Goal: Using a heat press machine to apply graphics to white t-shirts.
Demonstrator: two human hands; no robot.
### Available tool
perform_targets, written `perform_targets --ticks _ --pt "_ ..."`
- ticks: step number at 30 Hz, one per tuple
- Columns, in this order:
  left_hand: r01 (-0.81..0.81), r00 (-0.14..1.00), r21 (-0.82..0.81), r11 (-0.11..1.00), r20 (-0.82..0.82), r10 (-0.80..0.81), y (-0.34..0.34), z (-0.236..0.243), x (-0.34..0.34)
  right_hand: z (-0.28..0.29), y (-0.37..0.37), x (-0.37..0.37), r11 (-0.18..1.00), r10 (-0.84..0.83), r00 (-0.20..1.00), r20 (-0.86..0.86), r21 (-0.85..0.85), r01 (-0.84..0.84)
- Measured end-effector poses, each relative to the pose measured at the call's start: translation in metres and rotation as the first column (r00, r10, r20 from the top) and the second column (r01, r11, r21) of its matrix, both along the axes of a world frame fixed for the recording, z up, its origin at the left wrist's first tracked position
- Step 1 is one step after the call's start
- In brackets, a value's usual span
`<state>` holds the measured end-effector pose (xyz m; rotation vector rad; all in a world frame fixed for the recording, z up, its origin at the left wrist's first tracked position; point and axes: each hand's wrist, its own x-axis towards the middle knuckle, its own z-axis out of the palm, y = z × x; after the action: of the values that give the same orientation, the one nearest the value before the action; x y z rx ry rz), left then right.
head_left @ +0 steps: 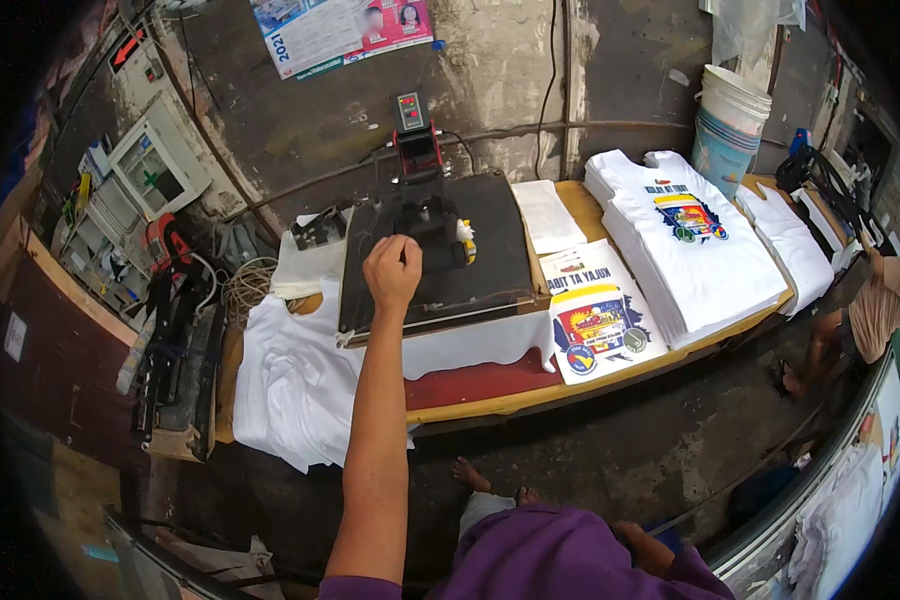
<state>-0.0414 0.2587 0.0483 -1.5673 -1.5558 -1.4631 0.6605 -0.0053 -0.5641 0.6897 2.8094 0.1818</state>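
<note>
Forming 1 closed fist, the left hand (392,272) overlaps the black press (502,225); any grip is hidden.

On the table (480,404), one black press (460,288); one printed sheet (602,315); one stack of printed shirts (685,245)

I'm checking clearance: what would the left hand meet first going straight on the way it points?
Probably the black bracket on the press top, just beyond the left hand; whether they already touch is unclear.
</note>
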Motion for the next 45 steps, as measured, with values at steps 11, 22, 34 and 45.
perform_targets --ticks 11,22,34,45 --pt "-0.061 0.998 -0.043 0.997 -0.038 0.059 -0.018 -0.005 -0.001 0.242 0.076 -0.156 0.328 -0.192 0.686 0.701 -0.613 0.719" --pt "-0.061 0.998 -0.06 0.996 -0.018 0.06 -0.001 -0.009 0.005 0.46 0.148 -0.347 0.63 -0.434 0.723 -0.537 -0.755 -0.183" --pt "-0.041 0.999 -0.022 0.999 -0.029 0.04 0.003 -0.005 0.005 0.648 0.206 -0.42 0.848 -0.204 0.141 -0.969 -0.246 -0.469" --pt "0.069 0.971 0.043 0.997 0.225 -0.077 0.0 -0.011 0.006 0.628 0.297 -0.579 0.975 0.177 0.688 -0.704 0.222 -0.023"
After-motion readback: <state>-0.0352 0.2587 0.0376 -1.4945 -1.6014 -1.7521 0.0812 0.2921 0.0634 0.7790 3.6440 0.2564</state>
